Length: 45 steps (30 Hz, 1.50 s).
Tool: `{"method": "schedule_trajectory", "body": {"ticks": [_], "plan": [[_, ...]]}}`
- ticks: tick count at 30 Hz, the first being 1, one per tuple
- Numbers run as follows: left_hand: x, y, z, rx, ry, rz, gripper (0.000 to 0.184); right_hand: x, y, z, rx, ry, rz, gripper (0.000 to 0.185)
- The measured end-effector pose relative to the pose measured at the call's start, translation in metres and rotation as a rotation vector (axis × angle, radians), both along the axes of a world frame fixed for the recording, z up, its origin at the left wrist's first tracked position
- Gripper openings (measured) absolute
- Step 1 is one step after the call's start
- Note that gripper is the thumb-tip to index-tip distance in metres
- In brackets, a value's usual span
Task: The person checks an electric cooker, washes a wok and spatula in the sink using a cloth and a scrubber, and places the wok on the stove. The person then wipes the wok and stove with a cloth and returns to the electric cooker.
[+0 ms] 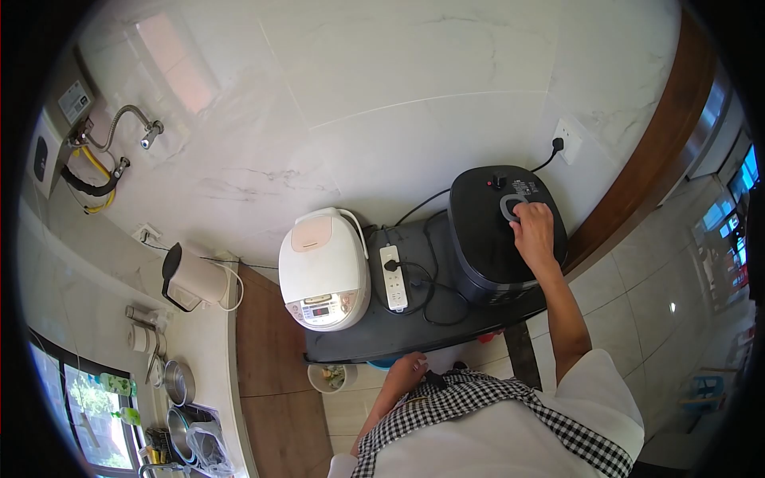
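My right hand is closed on the grey ring-shaped lid handle of a black electric pressure cooker. The cooker's lid is down, and a small knob with a red mark sits behind the handle. My left hand hangs low at the front of the checked apron, beside the stand's front edge. Its fingers are curled together; whatever may be in them is hidden. A white rice cooker with its lid down stands left on the same dark stand.
A white power strip with black cords lies between the cookers. A beige kettle stands on the left counter, near pans and a sink. Below the stand is a bin with scraps. A wooden door frame rises at right.
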<state>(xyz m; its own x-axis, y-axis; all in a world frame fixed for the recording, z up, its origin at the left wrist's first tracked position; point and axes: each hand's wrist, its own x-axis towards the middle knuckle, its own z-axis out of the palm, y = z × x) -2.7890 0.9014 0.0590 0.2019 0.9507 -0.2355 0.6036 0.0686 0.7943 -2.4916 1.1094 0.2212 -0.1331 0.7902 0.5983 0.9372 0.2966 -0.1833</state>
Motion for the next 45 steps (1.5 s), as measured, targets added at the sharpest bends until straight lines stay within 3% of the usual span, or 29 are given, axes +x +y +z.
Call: {"method": "schedule_trajectory", "body": {"ticks": [45], "plan": [[0.005,0.004,0.003,-0.03,0.015,-0.011,0.026,0.001,-0.002,0.002,-0.008,0.024,0.03,0.024]]}}
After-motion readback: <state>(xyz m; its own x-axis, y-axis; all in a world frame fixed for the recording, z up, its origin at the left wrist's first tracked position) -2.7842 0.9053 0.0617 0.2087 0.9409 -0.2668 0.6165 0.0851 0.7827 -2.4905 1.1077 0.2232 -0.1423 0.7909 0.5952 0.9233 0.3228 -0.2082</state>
